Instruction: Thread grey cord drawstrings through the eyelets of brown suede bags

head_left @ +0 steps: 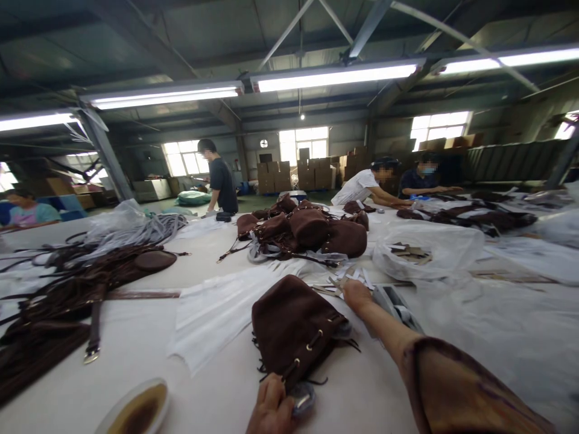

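A dark brown drawstring bag (pixel 294 325) lies on the white table in front of me, its cord passing through metal eyelets. My left hand (pixel 274 407) is closed on the bag's near edge, beside a clear plastic-wrapped piece (pixel 303 398). Stretched forward past the bag, my right hand (pixel 357 295) has its fingers curled down among small tan and white strips (pixel 335 286); whether a strip is between them is hidden. Just right of that hand sits a grey tape dispenser (pixel 395 307).
Brown bags (pixel 303 229) are heaped farther back. More bags and straps (pixel 72 289) cover the left side. White sheets (pixel 221 307), a bowl of brown liquid (pixel 138 410) and a plastic bag of tan pieces (pixel 425 250) lie around. Several people work beyond.
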Tool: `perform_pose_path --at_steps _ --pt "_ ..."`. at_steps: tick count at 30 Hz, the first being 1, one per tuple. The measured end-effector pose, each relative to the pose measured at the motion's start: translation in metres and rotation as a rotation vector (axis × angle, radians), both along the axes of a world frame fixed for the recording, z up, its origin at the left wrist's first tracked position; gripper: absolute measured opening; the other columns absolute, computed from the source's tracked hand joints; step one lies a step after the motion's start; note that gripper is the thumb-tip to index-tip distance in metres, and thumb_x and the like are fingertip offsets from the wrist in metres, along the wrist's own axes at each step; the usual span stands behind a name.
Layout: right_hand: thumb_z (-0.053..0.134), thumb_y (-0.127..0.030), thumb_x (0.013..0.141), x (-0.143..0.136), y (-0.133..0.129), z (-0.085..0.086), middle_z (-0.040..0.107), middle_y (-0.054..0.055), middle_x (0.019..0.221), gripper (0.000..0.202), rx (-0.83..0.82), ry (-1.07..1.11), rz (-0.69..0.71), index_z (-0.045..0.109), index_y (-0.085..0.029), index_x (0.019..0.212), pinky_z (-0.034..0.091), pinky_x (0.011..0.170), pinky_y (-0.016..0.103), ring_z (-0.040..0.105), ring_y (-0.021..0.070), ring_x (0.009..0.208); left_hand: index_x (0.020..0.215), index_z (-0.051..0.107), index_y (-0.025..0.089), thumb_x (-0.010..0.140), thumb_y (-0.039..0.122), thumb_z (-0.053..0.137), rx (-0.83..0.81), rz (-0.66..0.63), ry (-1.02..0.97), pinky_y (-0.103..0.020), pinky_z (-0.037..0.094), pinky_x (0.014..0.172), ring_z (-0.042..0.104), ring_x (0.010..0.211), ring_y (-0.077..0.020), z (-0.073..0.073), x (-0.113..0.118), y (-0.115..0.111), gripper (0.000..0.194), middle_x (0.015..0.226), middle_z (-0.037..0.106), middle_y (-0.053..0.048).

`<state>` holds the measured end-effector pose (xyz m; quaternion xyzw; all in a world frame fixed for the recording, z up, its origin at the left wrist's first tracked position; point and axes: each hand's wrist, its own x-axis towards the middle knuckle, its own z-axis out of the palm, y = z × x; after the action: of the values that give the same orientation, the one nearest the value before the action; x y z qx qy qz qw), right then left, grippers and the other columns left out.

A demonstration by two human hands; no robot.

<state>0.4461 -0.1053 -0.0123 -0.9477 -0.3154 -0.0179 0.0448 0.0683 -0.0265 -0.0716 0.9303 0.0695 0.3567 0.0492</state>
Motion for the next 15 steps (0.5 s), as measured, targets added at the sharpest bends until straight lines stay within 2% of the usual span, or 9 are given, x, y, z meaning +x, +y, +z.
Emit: perform_pose_path --at_steps 4,8,11,15 --pt "0.055 -0.04 0.095 -0.007 -0.005 0.016 0.068 0.01 0.107 0.031 0.033 0.011 -0.001 0.065 -0.012 0.105 0.05 0.09 0.042 0.064 0.0212 0.101 0.075 0.061 0.02 0.074 0.003 0.063 -0.121 -0.033 0.064 -0.035 0.055 0.088 0.051 0.103 -0.0233 0.01 -0.003 -0.007 0.017 0.095 0.05 -0.006" --pt "0.05 -0.034 0.096 -0.013 -0.01 0.028 0.071 0.014 0.103 0.029 0.062 0.056 0.004 0.07 -0.013 0.1 0.049 0.082 0.035 0.066 0.0215 0.096 0.078 0.061 0.019 0.078 0.0 0.056 -0.195 -0.067 0.123 -0.04 0.054 0.092 0.049 0.104 -0.0236 0.026 -0.007 -0.013 0.02 0.096 0.05 -0.007" --pt "0.047 -0.03 0.094 -0.02 -0.014 0.031 0.072 0.015 0.102 0.03 0.086 0.074 0.001 0.073 -0.016 0.095 0.047 0.079 0.03 0.067 0.0227 0.097 0.081 0.062 0.019 0.083 0.002 0.052 -0.21 -0.072 0.132 -0.04 0.054 0.091 0.05 0.104 -0.0234 0.036 -0.01 -0.017 0.02 0.097 0.051 -0.008" --pt "0.045 -0.032 0.093 -0.031 -0.02 0.029 0.073 0.015 0.1 0.033 0.094 0.096 -0.018 0.074 -0.016 0.094 0.047 0.077 0.029 0.067 0.0239 0.095 0.081 0.063 0.019 0.085 0.003 0.052 -0.218 -0.079 0.126 -0.041 0.054 0.089 0.05 0.104 -0.024 0.042 -0.012 -0.02 0.02 0.096 0.052 -0.008"
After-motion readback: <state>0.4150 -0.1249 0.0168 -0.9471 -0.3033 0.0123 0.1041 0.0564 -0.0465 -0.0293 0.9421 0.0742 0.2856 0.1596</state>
